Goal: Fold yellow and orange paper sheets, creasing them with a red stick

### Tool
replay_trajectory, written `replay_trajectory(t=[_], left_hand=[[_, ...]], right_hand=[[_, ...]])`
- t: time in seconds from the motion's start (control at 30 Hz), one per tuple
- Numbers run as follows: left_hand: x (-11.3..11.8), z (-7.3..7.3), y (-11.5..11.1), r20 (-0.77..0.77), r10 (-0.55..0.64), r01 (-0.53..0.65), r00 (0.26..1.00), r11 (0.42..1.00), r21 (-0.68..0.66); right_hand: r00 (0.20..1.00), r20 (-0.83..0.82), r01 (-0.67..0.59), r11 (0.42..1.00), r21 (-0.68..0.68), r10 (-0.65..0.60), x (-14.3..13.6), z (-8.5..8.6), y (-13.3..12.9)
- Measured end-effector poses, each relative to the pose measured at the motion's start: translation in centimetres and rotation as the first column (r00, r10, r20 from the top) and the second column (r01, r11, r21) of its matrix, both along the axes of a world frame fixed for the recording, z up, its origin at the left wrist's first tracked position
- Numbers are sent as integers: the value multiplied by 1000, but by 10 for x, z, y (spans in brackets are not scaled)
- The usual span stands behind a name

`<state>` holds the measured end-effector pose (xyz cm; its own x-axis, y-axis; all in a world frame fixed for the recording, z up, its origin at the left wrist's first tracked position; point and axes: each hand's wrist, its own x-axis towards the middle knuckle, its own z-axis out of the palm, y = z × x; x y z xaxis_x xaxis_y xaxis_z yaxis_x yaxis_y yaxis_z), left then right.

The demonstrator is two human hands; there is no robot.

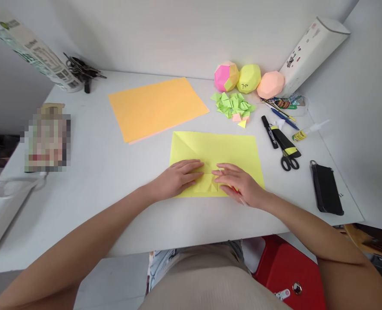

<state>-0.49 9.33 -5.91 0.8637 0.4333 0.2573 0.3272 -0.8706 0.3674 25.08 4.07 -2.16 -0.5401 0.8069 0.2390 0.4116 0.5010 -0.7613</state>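
A sheet of yellow paper (226, 148) lies on the table in front of me, with crease lines and a small folded area near its front edge. My left hand (179, 177) rests flat on the sheet's left part, fingers stretched out and holding nothing. Over the right part, my right hand (239, 183) has its fingers curved around a slim red-and-white pen-like tool (237, 192). Its tip shows near the fingertips, close to the folded area, but its exact kind is hard to make out.
Orange paper sheets (158, 107) lie behind on the left. Green paper pieces (231, 103) are piled before several faceted paper balls (249, 78). At right are a black marker (270, 132), scissors (289, 159), a glue bottle (300, 135) and a black pouch (326, 188).
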Motion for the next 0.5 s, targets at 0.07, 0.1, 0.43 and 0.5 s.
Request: replay_trajectory(t=[0.07, 0.1, 0.43, 0.5], left_hand=[[-8, -3, 6, 31, 17, -15, 999, 999, -45], [-10, -4, 9, 41, 40, -37, 998, 997, -67], [-21, -6, 28, 280, 105, -26, 954, 962, -273], [-21, -5, 27, 279, 102, -25, 955, 964, -266]], right_hand=[[988, 111, -124, 985, 117, 111, 1, -6, 2], [978, 159, -157, 977, 146, 133, 1, -10, 6], [957, 239, -225, 941, 253, 164, -2, -27, 24], [962, 218, -221, 938, 269, 164, -3, -27, 23]])
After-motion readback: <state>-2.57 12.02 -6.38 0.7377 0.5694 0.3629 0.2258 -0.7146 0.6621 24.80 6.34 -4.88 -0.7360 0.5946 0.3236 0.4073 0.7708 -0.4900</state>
